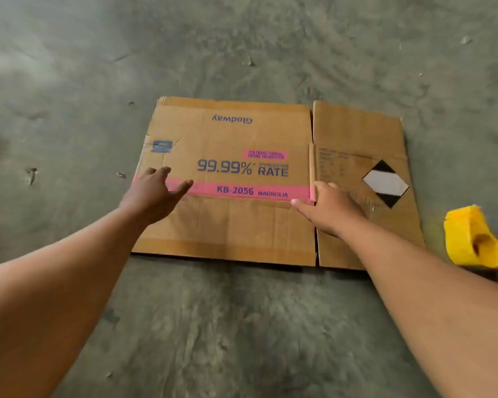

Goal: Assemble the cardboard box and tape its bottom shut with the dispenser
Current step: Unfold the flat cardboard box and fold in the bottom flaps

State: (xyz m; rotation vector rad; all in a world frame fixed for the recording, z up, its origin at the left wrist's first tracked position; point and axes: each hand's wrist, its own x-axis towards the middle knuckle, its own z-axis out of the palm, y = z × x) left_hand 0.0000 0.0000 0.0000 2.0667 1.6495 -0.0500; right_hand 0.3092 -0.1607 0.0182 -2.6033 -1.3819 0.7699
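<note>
A flattened brown cardboard box [242, 225] lies on the concrete floor, printed with "99.99% RATE" and a pink stripe. My left hand [153, 193] hovers over its left part, fingers spread, holding nothing. My right hand [328, 211] rests on or just above the fold between the large panel and the smaller right panel, fingers apart, thumb pointing left. A yellow tape dispenser [472, 239] sits on the floor just right of the box, untouched by either hand.
Grey concrete floor [242, 326] surrounds the box on all sides, with small bits of debris [31, 173] to the left and at the far side. A black-and-white diamond label [385, 183] marks the right panel.
</note>
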